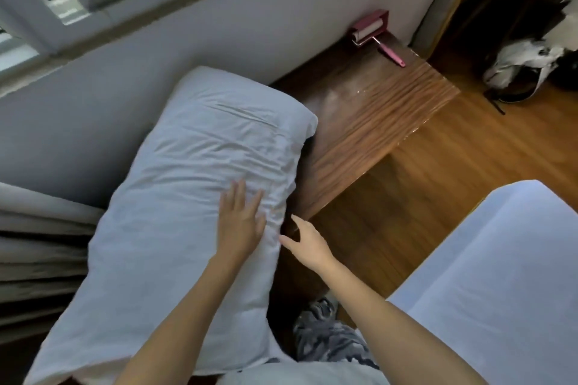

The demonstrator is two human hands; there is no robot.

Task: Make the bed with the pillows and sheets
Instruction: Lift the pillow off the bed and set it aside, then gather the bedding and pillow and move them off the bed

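Pillow (187, 184) under flat left hand (239, 222).

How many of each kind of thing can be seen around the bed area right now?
Pillows: 1, the white pillow
Lint rollers: 1, the pink lint roller
Wooden side tables: 1, side table
Bags: 1, bag on the floor
Hands: 2, left hand, right hand
Total: 6

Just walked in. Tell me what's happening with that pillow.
A person stands over a large wrinkled white pillow that leans against the grey wall under the window. Their left hand rests flat on its upper face, fingers straight, while the right hand reaches open-fingered toward the pillow's right edge, about touching it. Neither hand grips it yet. Beside the pillow is a dark wooden bedside table with a pink lint roller on it, and a white-sheeted mattress corner shows at the lower right.
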